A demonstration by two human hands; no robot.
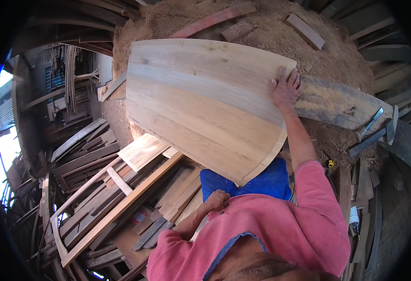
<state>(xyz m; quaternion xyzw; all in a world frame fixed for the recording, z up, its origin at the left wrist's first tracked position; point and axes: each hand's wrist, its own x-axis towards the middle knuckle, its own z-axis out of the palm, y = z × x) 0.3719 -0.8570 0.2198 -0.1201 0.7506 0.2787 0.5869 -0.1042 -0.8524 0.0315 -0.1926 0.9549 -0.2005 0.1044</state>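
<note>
A broad, pale wooden panel (201,103) made of joined boards lies in front of me, wide at the left and curved along its right end. Flat on its upper right corner rests my right hand (287,87), fingers spread over the wood. My left hand (218,200) is drawn in at my waist, against the blue shorts (273,180) and the hem of my pink shirt. Its fingers look curled, and whatever they may hold is hidden. The panel's nearest corner comes up to my lap. Under its right side projects a rough, weathered plank (336,103).
Sawdust (271,37) covers the ground beyond the panel, with a reddish curved board (215,19) and offcuts on it. A hammer (393,125) lies on the plank's far right end. Stacked lumber and a long wooden bar (121,210) fill the left side. A yellow tape measure (330,163) lies at right.
</note>
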